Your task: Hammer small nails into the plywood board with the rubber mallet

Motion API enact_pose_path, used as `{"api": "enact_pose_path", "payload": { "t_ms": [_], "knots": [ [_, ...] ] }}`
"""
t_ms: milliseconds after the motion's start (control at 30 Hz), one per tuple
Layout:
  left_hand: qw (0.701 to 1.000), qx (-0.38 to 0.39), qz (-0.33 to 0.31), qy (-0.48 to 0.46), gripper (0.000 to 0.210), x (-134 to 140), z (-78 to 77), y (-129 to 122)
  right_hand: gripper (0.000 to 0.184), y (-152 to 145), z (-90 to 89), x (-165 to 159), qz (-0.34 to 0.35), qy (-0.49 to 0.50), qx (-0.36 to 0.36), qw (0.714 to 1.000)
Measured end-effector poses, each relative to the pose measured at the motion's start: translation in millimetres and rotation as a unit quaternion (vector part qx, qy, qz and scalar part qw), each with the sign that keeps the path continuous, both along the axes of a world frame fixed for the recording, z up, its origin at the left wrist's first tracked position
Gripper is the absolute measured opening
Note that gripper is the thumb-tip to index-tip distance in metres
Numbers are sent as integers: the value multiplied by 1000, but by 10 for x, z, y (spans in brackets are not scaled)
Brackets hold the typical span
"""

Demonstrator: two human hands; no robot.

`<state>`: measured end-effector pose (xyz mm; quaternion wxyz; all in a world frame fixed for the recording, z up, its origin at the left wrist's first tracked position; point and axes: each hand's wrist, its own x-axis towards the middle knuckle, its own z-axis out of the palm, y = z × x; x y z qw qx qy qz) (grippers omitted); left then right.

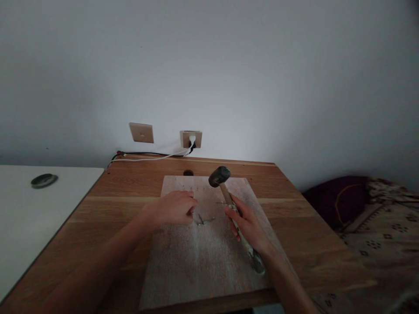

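In my right hand (244, 220) is a mallet (226, 192) with a dark head and a pale, worn wooden handle. Its head is raised towards the far side of a wooden board (196, 266). My left hand (176, 207) is over the board's left part, fingers curled in; whatever they may hold is hidden. Just right of those fingers lies a small pile of loose nails (204, 221). Another thin nail-like piece (220, 203) shows beside the mallet handle. Small dark marks or nail tops run in a row near the board's far edge, too small to tell.
The board lies on a brown wooden table (294, 218) against a white wall. A socket (191, 139) with a plug and cables (147, 158) is behind it. A white surface with a round dark dish (44, 180) stands left; patterned fabric (386, 226) lies right.
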<state>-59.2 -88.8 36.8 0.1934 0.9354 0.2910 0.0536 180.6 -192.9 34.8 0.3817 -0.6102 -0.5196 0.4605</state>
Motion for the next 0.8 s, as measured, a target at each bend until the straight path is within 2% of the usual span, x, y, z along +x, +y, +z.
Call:
{"api": "enact_pose_path", "payload": {
  "t_ms": [67,200,267,367,500,633,800],
  "knots": [
    [1000,-3,-3,2,13,1,-11,20,78,-25,-18,9,0,0,1,1000],
    [998,-41,-6,-38,10,-39,78,117,77,-74,-32,24,11,1,-1,1000],
    [992,-88,14,-85,10,-69,103,188,75,-89,-33,34,12,2,-2,1000],
    [981,-135,56,-127,12,-116,51,299,75,-96,-39,43,12,3,-2,1000],
    [988,-91,37,-118,16,-153,-66,382,75,-95,-34,32,14,-2,-5,1000],
    [993,-50,3,-111,21,-149,-98,381,76,-99,-27,20,13,-13,-16,1000],
    [992,-43,20,-118,26,-109,-137,355,76,-100,-73,42,12,-27,-34,999]
  ]
}}
